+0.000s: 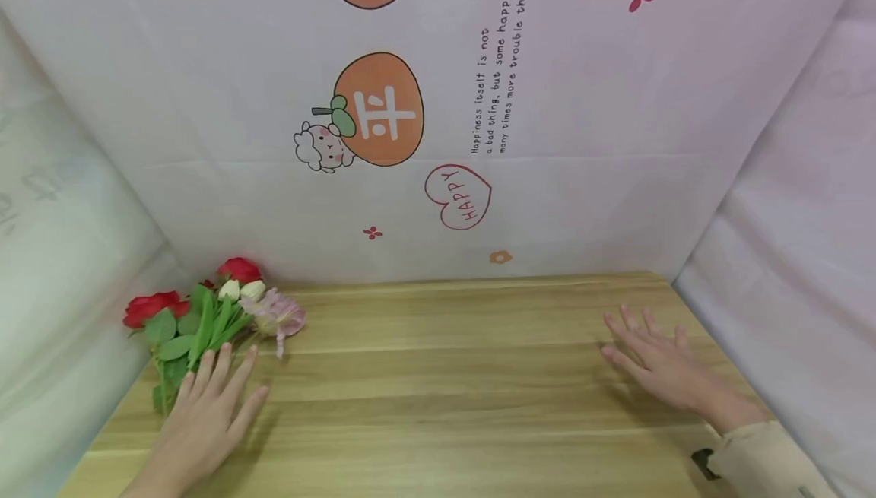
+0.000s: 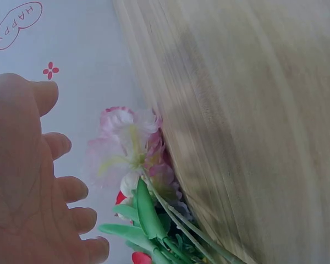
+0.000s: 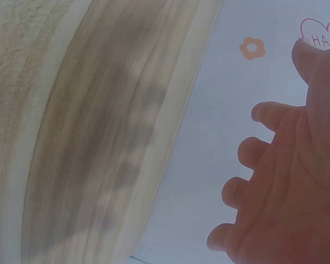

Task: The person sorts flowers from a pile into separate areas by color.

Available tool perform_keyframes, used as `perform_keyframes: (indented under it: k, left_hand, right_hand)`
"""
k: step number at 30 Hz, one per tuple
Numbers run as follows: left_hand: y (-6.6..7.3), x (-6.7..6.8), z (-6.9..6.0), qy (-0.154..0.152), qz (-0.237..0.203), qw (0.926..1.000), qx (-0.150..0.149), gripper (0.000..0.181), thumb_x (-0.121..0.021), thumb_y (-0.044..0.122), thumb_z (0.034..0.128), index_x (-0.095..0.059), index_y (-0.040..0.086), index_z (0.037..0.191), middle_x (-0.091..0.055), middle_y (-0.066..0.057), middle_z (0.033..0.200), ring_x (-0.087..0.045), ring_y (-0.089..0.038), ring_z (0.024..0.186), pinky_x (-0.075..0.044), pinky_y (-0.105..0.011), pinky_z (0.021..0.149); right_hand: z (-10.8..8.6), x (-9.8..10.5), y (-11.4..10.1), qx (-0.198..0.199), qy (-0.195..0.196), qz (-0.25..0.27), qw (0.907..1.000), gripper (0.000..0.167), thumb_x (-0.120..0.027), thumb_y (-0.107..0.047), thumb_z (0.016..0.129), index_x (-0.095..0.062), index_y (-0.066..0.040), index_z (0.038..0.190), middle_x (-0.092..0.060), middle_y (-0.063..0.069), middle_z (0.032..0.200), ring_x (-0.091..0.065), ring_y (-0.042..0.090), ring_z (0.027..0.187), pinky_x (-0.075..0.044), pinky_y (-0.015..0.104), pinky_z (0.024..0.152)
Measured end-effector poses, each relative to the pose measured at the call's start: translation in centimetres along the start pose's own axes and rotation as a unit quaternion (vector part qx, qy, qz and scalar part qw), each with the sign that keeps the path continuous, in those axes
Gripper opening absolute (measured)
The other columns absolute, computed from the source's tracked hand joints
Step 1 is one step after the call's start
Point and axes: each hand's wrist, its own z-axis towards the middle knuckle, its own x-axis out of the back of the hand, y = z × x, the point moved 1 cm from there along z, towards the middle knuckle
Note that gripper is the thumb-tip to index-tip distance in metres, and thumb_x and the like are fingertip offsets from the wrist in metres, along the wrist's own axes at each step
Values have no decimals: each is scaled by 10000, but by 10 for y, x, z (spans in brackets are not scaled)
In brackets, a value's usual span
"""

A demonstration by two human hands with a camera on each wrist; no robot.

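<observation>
here, ruffled pink flower [image 1: 276, 312] near left hand [image 1: 207, 416]

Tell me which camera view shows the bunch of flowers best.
Head view: nearly the whole bunch of flowers is visible there. Left wrist shows it closer but cut off at the bottom; right wrist shows none of it.

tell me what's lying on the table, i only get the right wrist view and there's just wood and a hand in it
Observer: Red, white and pink flowers with green leaves lie at the far left of the table.
Operator: which hand is closer to them
Observer: The left hand, just on the near side of the bunch.
Operator: is it gripping any stems
Observer: No, the left wrist view shows its fingers spread apart, holding nothing.
</observation>
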Motion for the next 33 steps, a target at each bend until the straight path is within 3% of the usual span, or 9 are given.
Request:
perform_keyframes:
  k: [13,20,25,33]
  left_hand:
    - [2,6,-1,219,46,9996,-156,648,-436,425,1088,-298,32,1585,-103,-372,1597,-85,-597,1446,-24,-735,1146]
    - [-3,7,-4,241,-14,9996,-177,654,-453,421,1084,-286,44,1592,-137,-396,1578,-100,-606,1438,-59,-755,1130]
    - [-17,15,-4,303,100,9994,-157,688,-483,420,1074,-248,50,1604,-170,-436,1545,-144,-642,1405,-108,-787,1097]
    - [-48,33,-6,59,-94,9999,71,826,-572,434,1038,-226,-118,1546,-187,-493,1495,-209,-684,1342,-255,-811,1002]
  right_hand:
    - [0,5,-5,45,-39,107,9999,669,-418,-443,1089,-175,-134,1630,-64,261,1640,41,560,1465,274,720,1017]
    - [0,11,-6,38,-17,338,9994,669,-429,-428,1090,-215,-67,1612,-94,294,1622,0,583,1453,246,744,1023]
    - [2,13,-10,129,-4,659,9977,649,-432,-407,1094,-213,-96,1620,-92,296,1624,-7,584,1454,225,734,1053]
    - [6,13,-13,153,-113,977,9950,637,-418,-391,1101,-184,-125,1630,-51,267,1641,30,567,1461,211,717,1076]
